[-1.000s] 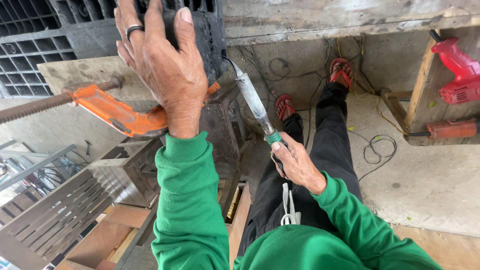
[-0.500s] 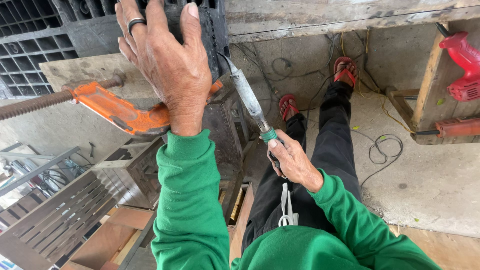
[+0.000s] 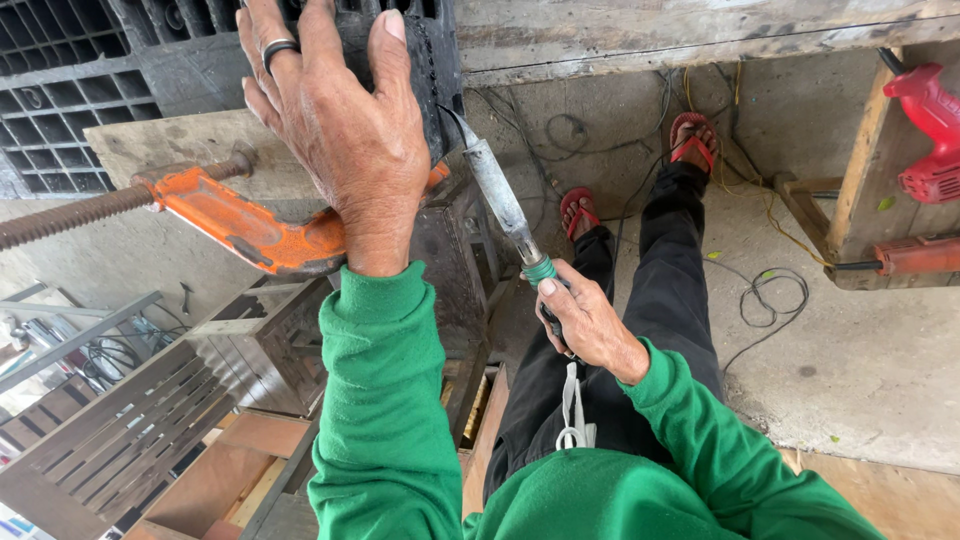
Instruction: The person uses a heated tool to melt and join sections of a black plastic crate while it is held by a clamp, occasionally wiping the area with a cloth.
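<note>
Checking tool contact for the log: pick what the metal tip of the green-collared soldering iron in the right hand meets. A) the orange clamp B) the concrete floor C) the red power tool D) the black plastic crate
D: the right hand angles the soldering iron so its tip meets the black plastic crate, which the left hand steadies.

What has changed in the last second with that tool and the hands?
Little: the right hand has angled the soldering iron slightly steeper, its tip staying against the black plastic crate. The left hand still presses on the crate; the orange clamp is unmoved.
</note>
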